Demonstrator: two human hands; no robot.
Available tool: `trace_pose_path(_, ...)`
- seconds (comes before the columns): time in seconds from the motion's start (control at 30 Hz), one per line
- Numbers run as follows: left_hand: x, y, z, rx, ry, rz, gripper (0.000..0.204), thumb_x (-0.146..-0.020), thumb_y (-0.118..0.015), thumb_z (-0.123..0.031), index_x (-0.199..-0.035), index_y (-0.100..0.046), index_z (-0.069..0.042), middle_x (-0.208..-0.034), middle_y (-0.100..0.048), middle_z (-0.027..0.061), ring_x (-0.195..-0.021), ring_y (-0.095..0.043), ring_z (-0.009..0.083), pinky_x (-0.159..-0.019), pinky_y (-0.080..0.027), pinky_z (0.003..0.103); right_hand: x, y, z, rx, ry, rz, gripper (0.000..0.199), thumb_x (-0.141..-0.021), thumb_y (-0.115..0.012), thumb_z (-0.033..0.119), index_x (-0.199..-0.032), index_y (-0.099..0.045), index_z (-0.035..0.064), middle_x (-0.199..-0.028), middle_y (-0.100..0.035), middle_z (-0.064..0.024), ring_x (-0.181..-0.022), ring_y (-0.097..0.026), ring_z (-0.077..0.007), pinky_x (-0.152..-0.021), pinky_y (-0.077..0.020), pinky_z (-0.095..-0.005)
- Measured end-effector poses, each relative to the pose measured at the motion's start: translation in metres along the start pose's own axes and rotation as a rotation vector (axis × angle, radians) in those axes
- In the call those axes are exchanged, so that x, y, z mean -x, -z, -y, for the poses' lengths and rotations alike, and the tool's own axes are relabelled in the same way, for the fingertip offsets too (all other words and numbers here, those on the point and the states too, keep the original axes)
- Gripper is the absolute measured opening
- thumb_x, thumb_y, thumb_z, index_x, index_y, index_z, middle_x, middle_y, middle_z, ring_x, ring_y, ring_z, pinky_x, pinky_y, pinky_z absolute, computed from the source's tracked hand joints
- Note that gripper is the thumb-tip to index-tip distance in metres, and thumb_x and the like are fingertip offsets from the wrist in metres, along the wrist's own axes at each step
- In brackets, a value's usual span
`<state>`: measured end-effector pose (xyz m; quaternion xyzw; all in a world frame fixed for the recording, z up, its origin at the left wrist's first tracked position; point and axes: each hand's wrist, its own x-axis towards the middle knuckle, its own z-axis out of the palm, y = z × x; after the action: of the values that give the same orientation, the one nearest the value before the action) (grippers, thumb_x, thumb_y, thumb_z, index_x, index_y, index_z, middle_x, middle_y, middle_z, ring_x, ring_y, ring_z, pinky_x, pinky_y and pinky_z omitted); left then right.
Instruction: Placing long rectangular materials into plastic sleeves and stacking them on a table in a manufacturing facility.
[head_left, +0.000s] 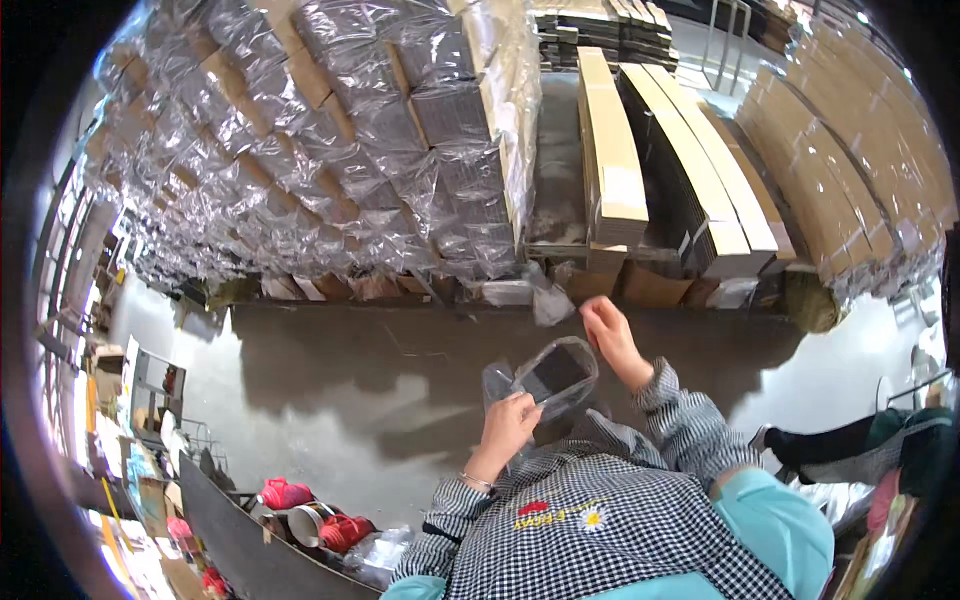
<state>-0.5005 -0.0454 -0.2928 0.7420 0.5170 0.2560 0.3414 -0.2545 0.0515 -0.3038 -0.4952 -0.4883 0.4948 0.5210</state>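
My left hand (pixel 508 422) grips the lower edge of a clear plastic bag (pixel 553 377) that has a dark flat item inside it. My right hand (pixel 608 335) is raised just right of the bag's upper end, fingers curled together near its open mouth; whether it touches the plastic is unclear. Both forearms wear black-and-white checked sleeves above a checked apron (pixel 610 530) with a small flower patch.
A tall pallet of boxes wrapped in clear film (pixel 330 140) stands across a grey concrete floor (pixel 400 380). Stacks of flat cardboard (pixel 700 170) lean to the right. A dark bench edge (pixel 240 540) at lower left carries red tape rolls (pixel 285 493). Another person's leg (pixel 830 440) is at right.
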Motion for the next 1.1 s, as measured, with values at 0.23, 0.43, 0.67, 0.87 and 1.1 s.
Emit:
trace_pose_path(0.23,0.004,-0.005,-0.004,0.043,0.053,-0.091,0.024,-0.087,-0.070,-0.018,-0.076,-0.059,0.000,-0.075,-0.061,0.0187,-0.066,-0.061,0.0374,-0.059,-0.046,0.042,-0.169,-0.018,-0.120,0.446,-0.071,0.152,0.045,-0.095,-0.066,0.032,-0.127,-0.062,0.0003,-0.123,-0.065,-0.0216,-0.117,-0.061,-0.0354,-0.100,-0.0474,-0.0415)
trace_pose_path(0.43,0.014,-0.028,0.019,-0.023,0.092,-0.162,0.021,-0.085,-0.074,-0.022,-0.080,-0.066,-0.004,-0.073,-0.065,0.0152,-0.064,-0.064,0.0309,-0.058,-0.049,0.041,-0.254,-0.072,-0.169,0.313,-0.250,0.224,0.095,-0.100,-0.055,0.037,-0.159,0.013,0.0090,-0.167,0.004,-0.0193,-0.155,0.002,-0.0328,-0.124,-0.0051,-0.0382)
trace_pose_path(0.67,-0.003,-0.029,0.013,0.113,0.153,-0.100,0.024,-0.083,-0.078,-0.022,-0.079,-0.065,-0.003,-0.076,-0.064,0.0140,-0.064,-0.064,0.0288,-0.058,-0.049,0.037,-0.227,-0.083,-0.123,-0.360,-0.377,0.304,0.080,-0.102,-0.056,0.022,-0.162,-0.005,0.0183,-0.164,-0.020,-0.0216,-0.149,-0.025,-0.0339,-0.119,-0.0260,-0.0413)
trace_pose_path(0.87,-0.028,-0.024,0.007,0.147,-0.016,-0.030,0.028,-0.085,-0.074,-0.020,-0.076,-0.056,-0.001,-0.072,-0.055,0.0161,-0.064,-0.059,0.0323,-0.058,-0.045,0.040,-0.184,-0.080,-0.005,0.328,0.569,0.081,0.079,-0.088,-0.070,0.011,-0.155,-0.029,0.0007,-0.160,-0.025,-0.0251,-0.147,-0.030,-0.0388,-0.118,-0.0289,-0.0414)
trace_pose_path(1.1,-0.034,-0.014,0.008,0.078,0.040,0.135,0.037,-0.091,-0.068,-0.035,-0.079,-0.058,-0.001,-0.076,-0.058,0.0163,-0.071,-0.059,0.0349,-0.063,-0.046,0.043,-0.181,-0.064,0.108,0.376,0.716,-0.046,0.081,-0.086,-0.071,0.006,-0.155,-0.029,0.0037,-0.159,-0.029,-0.0235,-0.145,-0.033,-0.0398,-0.117,-0.0306,-0.0407)
